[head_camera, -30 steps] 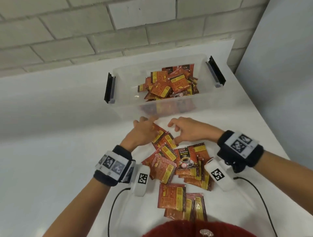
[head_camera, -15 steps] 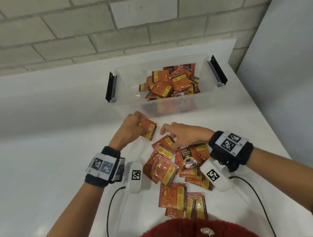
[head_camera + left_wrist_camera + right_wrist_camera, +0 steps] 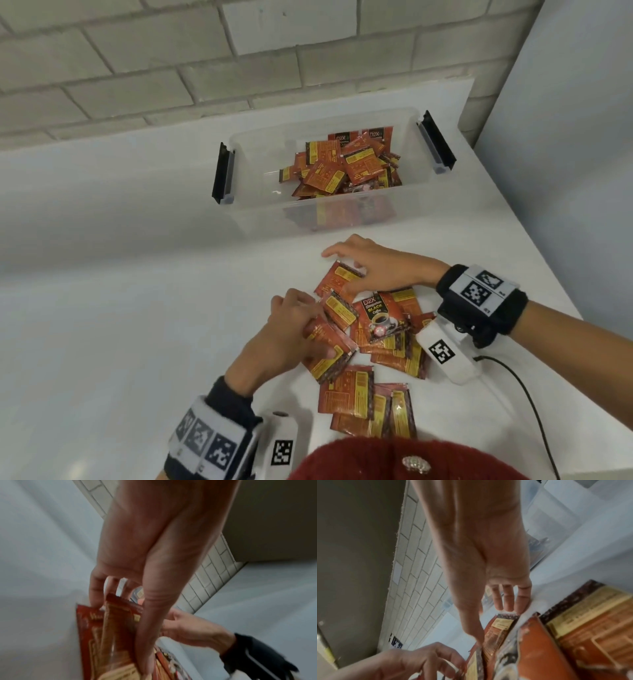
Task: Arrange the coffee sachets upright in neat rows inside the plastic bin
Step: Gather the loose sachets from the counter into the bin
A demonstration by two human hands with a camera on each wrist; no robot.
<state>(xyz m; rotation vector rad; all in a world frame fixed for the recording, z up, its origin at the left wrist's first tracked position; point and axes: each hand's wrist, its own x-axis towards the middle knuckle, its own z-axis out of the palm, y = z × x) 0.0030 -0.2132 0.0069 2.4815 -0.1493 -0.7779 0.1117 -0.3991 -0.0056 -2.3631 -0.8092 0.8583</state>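
Nearest the person, a loose heap of coffee sachets point(image 3: 363, 370) lies on the white desk point(image 3: 102, 342), well over a dozen, overlapping too much for an exact count. They are flat, rectangular foil packets, glossy red-orange with a yellow printed panel and a dark patterned edge; one lies face up, showing a coffee cup and the word BLACK point(image 3: 378, 317).

The left hand point(image 3: 291, 334) is at the left edge of the heap, fingers and thumb curled round a small stack of sachets point(image 3: 329, 346); the left wrist view shows at least two packets pinched between thumb and fingers, though blurred. The right hand point(image 3: 380, 270) lies palm down on the far end of the heap, its fingers stretched out and loosely spread, touching one sachet point(image 3: 337, 279) flat on the desk without gripping it.

Each wrist wears a dark band with black-and-white square markers and a white camera unit, two in all.

Farther off stands one plastic bin point(image 3: 250, 209), clear, rectangular, with two black clip handles at its ends. More sachets point(image 3: 346, 164) lie jumbled inside it, toward its right half, not upright. Behind runs a pale brick wall point(image 3: 205, 61)
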